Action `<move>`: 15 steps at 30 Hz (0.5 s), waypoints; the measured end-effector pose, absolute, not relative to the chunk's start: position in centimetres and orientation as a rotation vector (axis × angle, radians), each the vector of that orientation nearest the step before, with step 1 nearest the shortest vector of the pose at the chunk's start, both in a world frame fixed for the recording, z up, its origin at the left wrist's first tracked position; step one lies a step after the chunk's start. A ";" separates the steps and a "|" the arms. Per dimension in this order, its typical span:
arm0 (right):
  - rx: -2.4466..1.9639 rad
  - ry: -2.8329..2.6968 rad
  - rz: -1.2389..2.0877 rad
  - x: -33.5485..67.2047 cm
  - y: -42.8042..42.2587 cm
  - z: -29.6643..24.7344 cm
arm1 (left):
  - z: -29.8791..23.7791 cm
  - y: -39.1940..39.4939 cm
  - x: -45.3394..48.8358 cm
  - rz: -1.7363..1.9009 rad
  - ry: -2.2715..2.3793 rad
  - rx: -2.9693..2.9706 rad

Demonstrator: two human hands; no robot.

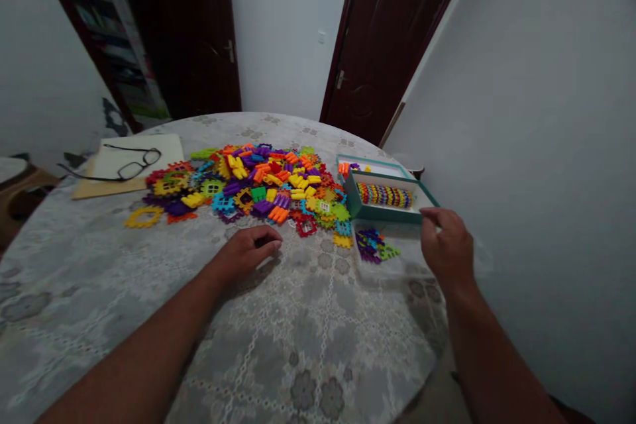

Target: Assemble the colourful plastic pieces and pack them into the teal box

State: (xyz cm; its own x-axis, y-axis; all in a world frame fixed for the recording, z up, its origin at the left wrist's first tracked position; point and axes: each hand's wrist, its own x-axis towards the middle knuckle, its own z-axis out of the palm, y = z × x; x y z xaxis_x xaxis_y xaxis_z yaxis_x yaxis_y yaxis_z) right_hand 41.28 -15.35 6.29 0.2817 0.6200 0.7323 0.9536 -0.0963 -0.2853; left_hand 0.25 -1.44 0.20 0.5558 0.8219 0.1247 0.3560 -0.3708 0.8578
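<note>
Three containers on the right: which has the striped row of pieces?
The middle one, the green box; the clear tray in front and the shallow tray behind show loose pieces instead.

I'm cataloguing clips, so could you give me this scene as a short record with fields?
Left hand: half curled, in front of the pile of plastic pieces
Right hand: by the green box; grip unclear
Green box holds: multicoloured row
Clear tray: nearer than the box, with small pieces inside
Glasses: partly over papers, table's left side
</note>
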 end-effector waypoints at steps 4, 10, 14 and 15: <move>-1.523 -1.839 -0.040 29.9 -12.8 5.1 | -0.1 -1.7 0.1 0.860 1.035 1.966; -1.966 -1.808 -0.078 21.6 -4.2 3.8 | -1.4 -0.9 -0.1 1.191 1.080 2.336; -2.251 -1.537 -0.121 21.8 -0.1 3.6 | -2.8 0.0 0.0 1.124 1.096 2.490; -2.301 -1.491 -0.100 21.9 0.3 3.3 | -3.0 0.1 0.1 1.099 1.097 2.515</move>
State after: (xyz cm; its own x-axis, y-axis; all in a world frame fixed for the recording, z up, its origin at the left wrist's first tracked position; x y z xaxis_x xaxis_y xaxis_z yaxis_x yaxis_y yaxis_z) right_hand 21.93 0.35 3.34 0.4298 0.8618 0.2694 0.8901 -0.3544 -0.2865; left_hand 0.09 0.07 -3.02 0.4527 0.6948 0.5588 0.5575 -0.7097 0.4307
